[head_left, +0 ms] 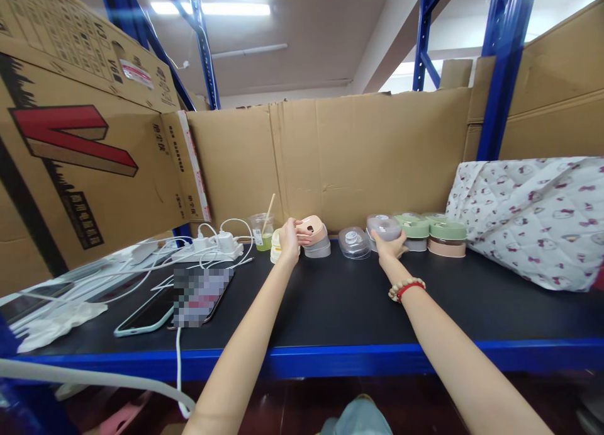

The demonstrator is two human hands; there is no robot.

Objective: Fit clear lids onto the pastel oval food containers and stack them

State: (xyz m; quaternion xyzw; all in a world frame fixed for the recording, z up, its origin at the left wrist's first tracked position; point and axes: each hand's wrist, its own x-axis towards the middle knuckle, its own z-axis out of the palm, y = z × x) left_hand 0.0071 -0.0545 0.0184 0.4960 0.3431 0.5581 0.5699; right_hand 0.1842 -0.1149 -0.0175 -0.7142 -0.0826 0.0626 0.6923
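At the back of the shelf, my left hand (291, 238) is closed on a peach-coloured lid (311, 223) with a dark hole in it. The lid is tilted above a grey rounded container (318, 248). My right hand (389, 246) wraps round a grey container with a translucent top (383, 226), part of it hidden by the fingers. Between the hands sits a clear lid with a round knob (353, 242). Right of my right hand stand two green-topped containers, one on a grey base (411, 227) and one on a peach base (447, 233). A cream container (276, 249) is partly behind my left wrist.
A plastic cup with green drink and a straw (262, 233) stands at the back. Leftward lie a white power strip (221, 246), tangled cables and two phones (202, 296). A patterned quilted bag (533, 221) is at right. Cardboard (368, 158) walls the back.
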